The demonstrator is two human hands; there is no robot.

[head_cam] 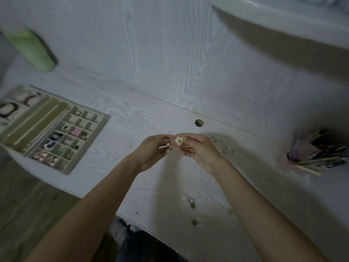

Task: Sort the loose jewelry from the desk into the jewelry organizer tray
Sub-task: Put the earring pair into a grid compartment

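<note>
Now both hands, left (151, 148) and right (196, 148), are pinching a flower hairpin (178, 140) above the desk (170, 114) middle; holding it level should ease carrying toward the tray (102, 127) at the left edge

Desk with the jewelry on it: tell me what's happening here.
A person holds a small flower-shaped piece between both hands, left hand and right hand, above the white desk. The organizer tray, partly filled, sits off to their left. A few loose pieces lie on the desk nearer the person, not yet sorted.
</note>
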